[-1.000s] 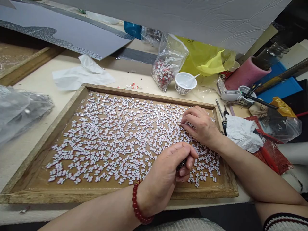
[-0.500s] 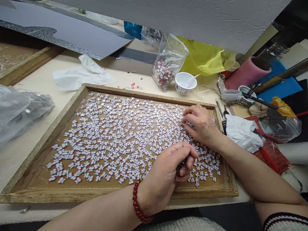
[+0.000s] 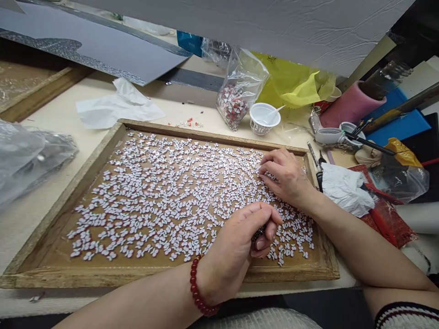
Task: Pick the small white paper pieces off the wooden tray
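Observation:
A shallow wooden tray [image 3: 103,151] lies in front of me, strewn with several small pale lilac flower-shaped pieces [image 3: 161,192]. My left hand [image 3: 240,246], with a red bead bracelet on its wrist, is curled shut over the tray's near right part and pinches a small dark object between thumb and fingers. My right hand [image 3: 286,176] rests on the pieces near the tray's far right corner, fingertips bent down and touching them; whether it grips one is hidden.
Behind the tray stand a white cup [image 3: 264,118], a plastic bag of red-and-white pieces [image 3: 236,98] and a yellow bag [image 3: 295,82]. Crumpled white paper [image 3: 345,188], tools and a pink roll [image 3: 348,107] crowd the right. White tissue [image 3: 116,107] and clear plastic [image 3: 27,155] lie left.
My right hand's fingers shifted slightly on the pieces at the tray's far right. My left hand has stayed in place.

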{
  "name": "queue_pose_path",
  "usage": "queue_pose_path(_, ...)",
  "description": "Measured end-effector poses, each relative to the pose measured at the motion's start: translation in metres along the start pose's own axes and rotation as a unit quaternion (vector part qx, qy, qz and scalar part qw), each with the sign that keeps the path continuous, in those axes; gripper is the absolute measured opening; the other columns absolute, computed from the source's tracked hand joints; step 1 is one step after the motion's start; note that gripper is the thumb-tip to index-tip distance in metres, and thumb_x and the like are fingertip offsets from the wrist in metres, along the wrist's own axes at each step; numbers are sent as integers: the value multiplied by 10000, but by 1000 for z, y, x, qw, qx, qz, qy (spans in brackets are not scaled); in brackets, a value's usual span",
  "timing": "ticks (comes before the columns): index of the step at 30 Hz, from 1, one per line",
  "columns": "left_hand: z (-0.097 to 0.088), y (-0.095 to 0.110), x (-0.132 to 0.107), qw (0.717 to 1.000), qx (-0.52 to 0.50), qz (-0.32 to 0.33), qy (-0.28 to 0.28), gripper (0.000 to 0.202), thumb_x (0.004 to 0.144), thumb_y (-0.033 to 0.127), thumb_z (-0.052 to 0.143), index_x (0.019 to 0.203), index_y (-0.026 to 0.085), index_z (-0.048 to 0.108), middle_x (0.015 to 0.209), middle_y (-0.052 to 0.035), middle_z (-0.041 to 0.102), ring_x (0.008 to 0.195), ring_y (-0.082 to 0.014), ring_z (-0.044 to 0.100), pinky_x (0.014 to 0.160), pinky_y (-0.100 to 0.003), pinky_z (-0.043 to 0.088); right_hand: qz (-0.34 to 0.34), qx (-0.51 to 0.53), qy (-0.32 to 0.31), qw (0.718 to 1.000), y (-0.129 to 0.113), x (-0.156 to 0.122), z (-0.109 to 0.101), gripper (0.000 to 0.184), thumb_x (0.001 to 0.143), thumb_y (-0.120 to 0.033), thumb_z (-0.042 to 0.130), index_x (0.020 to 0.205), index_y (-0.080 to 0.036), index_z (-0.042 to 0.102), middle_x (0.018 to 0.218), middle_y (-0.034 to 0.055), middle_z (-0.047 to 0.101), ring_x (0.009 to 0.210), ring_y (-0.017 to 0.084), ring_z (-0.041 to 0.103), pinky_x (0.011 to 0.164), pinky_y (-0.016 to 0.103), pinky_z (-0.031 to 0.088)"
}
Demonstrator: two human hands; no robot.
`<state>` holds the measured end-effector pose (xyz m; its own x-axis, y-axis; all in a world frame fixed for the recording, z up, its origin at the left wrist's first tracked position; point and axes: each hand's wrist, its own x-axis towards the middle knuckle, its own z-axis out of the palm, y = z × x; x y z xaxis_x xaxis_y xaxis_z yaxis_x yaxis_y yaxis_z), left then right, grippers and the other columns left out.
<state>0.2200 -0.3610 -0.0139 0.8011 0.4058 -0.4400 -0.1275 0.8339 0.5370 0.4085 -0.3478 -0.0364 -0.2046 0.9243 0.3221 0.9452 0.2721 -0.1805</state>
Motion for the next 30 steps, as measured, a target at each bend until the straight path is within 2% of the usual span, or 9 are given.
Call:
queue_pose_path(16, 1, 1, 1, 1000, -2, -1, 1, 208, 914, 274, 498, 768, 145, 572, 588, 45, 427, 491, -57, 264, 451, -198, 182, 7, -7, 11, 1000, 3, -1, -2, 86, 862, -185, 575, 787, -210, 609, 982, 66, 646, 956, 228, 547, 795, 382, 394)
queue_pose_path(20, 0, 1, 1, 1000, -5, -3, 2, 212, 917, 271, 495, 765, 146, 571, 581, 45, 425, 493, -59, 265, 456, -203, 183, 18, 19, 19, 999, 5, 0, -8, 50, 866, -192, 575, 857, -199, 624, 981, 76, 648, 964, 231, 558, 828, 396, 419)
queue_pose_path(23, 0, 1, 0, 1000, -11, -5, -1, 214, 920, 276, 494, 767, 147, 570, 567, 47, 417, 487, -60, 262, 454, -206, 177, 34, 80, 36, 996, 4, 2, -15, 85, 885, -194, 542, 882, -184, 627, 939, 79, 661, 939, 213, 583, 843, 384, 446)
queue_pose_path(25, 0, 1, 0, 1000, -12, -4, -3, 216, 923, 275, 491, 767, 147, 569, 565, 48, 415, 484, -59, 261, 453, -207, 174, 63, 146, 49, 986, 3, 4, -20, 117, 904, -217, 518, 888, -187, 630, 902, 64, 672, 900, 190, 602, 831, 361, 466)
queue_pose_path(27, 0, 1, 0, 1000, -14, -4, -4, 214, 924, 272, 489, 770, 146, 568, 568, 47, 417, 483, -58, 261, 453, -209, 172, 115, 232, 61, 964, 3, 4, -24, 156, 920, -275, 504, 886, -198, 636, 873, 44, 678, 855, 170, 615, 806, 340, 482)
queue_pose_path(30, 0, 1, 0, 1000, -17, -4, -4, 211, 924, 266, 488, 771, 145, 567, 570, 46, 417, 483, -57, 262, 455, -212, 168, 201, 375, 86, 901, 5, 4, -25, 223, 927, -364, 492, 862, -211, 641, 833, 29, 666, 786, 149, 609, 752, 318, 494)
